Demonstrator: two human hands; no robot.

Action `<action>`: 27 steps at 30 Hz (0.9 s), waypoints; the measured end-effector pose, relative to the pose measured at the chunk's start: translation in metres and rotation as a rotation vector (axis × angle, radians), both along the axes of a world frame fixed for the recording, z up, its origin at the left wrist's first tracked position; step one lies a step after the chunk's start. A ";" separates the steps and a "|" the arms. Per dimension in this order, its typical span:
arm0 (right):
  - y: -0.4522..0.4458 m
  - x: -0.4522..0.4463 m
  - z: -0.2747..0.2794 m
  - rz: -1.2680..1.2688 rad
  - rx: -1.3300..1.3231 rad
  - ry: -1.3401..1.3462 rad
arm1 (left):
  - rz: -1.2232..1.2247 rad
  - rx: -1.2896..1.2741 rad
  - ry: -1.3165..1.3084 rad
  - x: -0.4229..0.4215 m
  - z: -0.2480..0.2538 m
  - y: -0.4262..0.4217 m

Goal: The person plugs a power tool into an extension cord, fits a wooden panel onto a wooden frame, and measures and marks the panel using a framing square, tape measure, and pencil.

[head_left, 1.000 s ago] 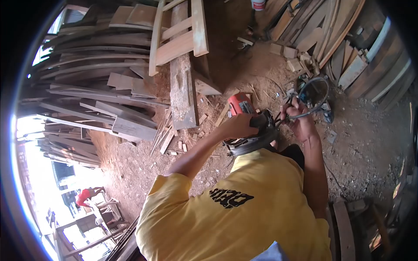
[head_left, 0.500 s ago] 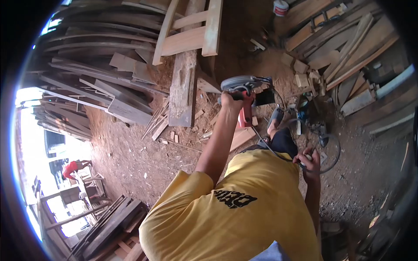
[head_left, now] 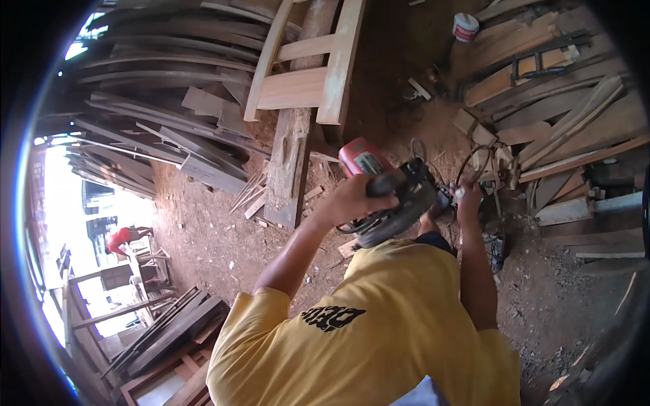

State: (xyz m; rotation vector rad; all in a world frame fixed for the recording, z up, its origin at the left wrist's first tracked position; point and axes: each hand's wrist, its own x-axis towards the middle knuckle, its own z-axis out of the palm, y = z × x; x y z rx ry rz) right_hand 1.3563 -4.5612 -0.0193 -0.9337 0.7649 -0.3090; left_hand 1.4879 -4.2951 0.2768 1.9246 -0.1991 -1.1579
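Note:
My left hand is closed round the black handle of a belt sander with a red motor housing and a grey, curved underside. The sander hangs tilted in the air, close in front of my yellow shirt. My right hand is closed on a dark power cord, which loops up above the fingers. Something small and pale shows at that hand, too blurred to name. Ahead of the sander, a pale wooden frame with crosspieces rests on a rough thick plank.
Stacked boards line the left side, and more timber lies at the right. Offcuts and shavings cover the dirt floor. A white bucket stands at the back. Far left, a person in red bends over some wood.
The belt sander has come up and nearer to my body, turning so its red housing faces away. My right hand has moved forward with the cord. The view has shifted slightly.

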 end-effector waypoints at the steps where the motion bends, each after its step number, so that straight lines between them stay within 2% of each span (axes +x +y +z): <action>1: -0.015 0.024 0.017 0.069 0.045 -0.007 | -0.191 0.064 -0.221 0.004 0.006 -0.014; 2: -0.027 0.048 0.025 0.071 0.050 -0.002 | -0.382 0.123 -0.443 0.010 0.011 -0.026; 4: -0.048 0.092 0.035 0.402 0.159 -0.056 | -0.418 0.186 -0.371 0.028 0.020 -0.045; 5: -0.055 0.109 0.041 0.405 0.161 -0.051 | -0.454 0.244 -0.301 0.035 0.021 -0.052; 7: -0.062 0.140 0.057 0.815 0.021 -0.030 | -0.448 0.258 -0.296 0.052 0.019 -0.060; 9: -0.050 0.172 0.075 0.889 -0.075 0.003 | -0.434 0.265 -0.317 0.074 0.015 -0.068; 11: -0.034 0.196 0.131 0.973 -0.406 -0.069 | -0.441 0.253 -0.403 0.092 -0.001 -0.072; 13: -0.032 0.229 0.162 1.095 -0.469 -0.012 | -0.446 0.254 -0.375 0.116 -0.006 -0.081; 14: -0.036 0.243 0.168 1.198 -0.528 0.038 | -0.467 0.262 -0.354 0.129 -0.009 -0.087; 16: -0.052 0.273 0.123 1.193 -0.651 0.082 | -0.450 0.226 -0.371 0.160 -0.019 -0.096; 17: -0.061 0.288 0.107 1.182 -0.756 0.127 | -0.439 0.202 -0.378 0.176 -0.026 -0.101; 18: -0.063 0.302 0.156 1.130 -0.672 0.264 | -0.445 0.191 -0.391 0.194 -0.030 -0.106; 19: -0.068 0.314 0.148 1.115 -0.694 0.259 | -0.438 0.181 -0.394 0.215 -0.036 -0.114; 21: -0.084 0.345 0.128 0.542 -0.959 0.079 | -0.429 0.152 -0.431 0.262 -0.054 -0.130; 23: -0.094 0.373 0.136 0.122 -1.148 -0.029 | -0.267 -0.003 -0.537 0.293 -0.087 -0.146; 25: -0.107 0.387 0.172 -0.086 -1.323 0.036 | -0.304 0.048 -0.430 0.331 -0.094 -0.165; 27: -0.110 0.389 0.229 -0.129 -1.397 -0.047 | -0.004 -0.067 -0.427 0.364 -0.117 -0.183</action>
